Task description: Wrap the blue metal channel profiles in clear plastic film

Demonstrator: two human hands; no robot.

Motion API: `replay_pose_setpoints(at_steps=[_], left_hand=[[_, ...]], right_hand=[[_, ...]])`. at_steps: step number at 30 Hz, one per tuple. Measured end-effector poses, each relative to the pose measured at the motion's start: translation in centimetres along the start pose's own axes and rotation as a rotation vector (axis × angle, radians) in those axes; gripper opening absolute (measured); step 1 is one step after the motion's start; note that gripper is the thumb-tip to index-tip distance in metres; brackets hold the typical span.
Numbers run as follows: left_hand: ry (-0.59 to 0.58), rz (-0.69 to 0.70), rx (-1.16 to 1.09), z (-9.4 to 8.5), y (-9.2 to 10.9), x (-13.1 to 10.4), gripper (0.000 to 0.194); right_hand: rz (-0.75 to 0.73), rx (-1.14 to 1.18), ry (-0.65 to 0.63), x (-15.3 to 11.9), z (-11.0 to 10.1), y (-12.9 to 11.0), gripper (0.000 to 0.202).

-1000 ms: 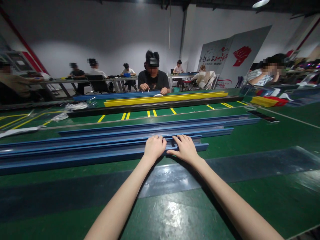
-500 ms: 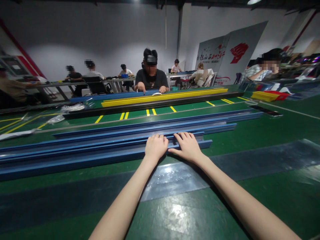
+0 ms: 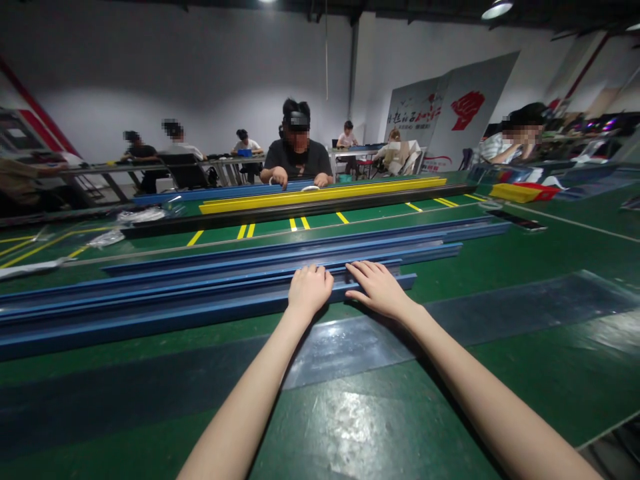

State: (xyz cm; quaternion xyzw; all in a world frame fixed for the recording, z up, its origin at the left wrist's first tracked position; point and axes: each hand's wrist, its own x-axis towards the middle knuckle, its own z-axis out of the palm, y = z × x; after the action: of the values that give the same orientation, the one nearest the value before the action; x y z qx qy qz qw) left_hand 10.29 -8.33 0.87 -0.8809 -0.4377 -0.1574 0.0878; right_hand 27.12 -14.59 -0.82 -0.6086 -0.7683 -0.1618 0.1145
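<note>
a pale grey wall point(image 3: 225, 73) spans the back under a dark ceiling with a lit lamp point(image 3: 497, 9). a dark chair point(image 3: 186, 172) stands by the far tables, and a printed panel point(image 3: 470, 107) shows a red fist.

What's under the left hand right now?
The left hand covers part of the nearest blue channel, which shows on both sides of it. The stretch directly beneath, and anything inside it there, is hidden.

Nearest blue channel point(image 3: 150, 320) (long, open-topped) lies on the table point(image 3: 350, 427).
</note>
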Motion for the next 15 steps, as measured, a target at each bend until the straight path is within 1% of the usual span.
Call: replay_pose_setpoints(at_steps=[5, 8, 10, 12, 14, 15], left_hand=[[0.006, 0.010, -0.004, 0.1, 0.0, 0.1, 0.039], [0.002, 0.004, -0.015, 0.1, 0.0, 0.1, 0.038], [-0.002, 0.002, -0.024, 0.1, 0.0, 0.1, 0.038], [-0.003, 0.001, -0.028, 0.1, 0.0, 0.1, 0.038], [-0.004, 0.000, -0.024, 0.1, -0.1, 0.1, 0.038], [-0.003, 0.000, -0.019, 0.1, -0.1, 0.1, 0.038]], right_hand=[[-0.001, -0.008, 0.001, -0.3, 0.2, 0.0, 0.061], [-0.018, -0.002, 0.021, -0.7, -0.2, 0.0, 0.060], [-0.059, 0.011, 0.054, -1.0, -1.0, 0.0, 0.052], [-0.116, 0.039, 0.094, -1.1, -2.3, -0.1, 0.038], [-0.076, 0.086, 0.122, -1.1, -3.8, -0.3, 0.029], [-0.054, 0.126, 0.107, -1.1, -4.4, -0.4, 0.027]])
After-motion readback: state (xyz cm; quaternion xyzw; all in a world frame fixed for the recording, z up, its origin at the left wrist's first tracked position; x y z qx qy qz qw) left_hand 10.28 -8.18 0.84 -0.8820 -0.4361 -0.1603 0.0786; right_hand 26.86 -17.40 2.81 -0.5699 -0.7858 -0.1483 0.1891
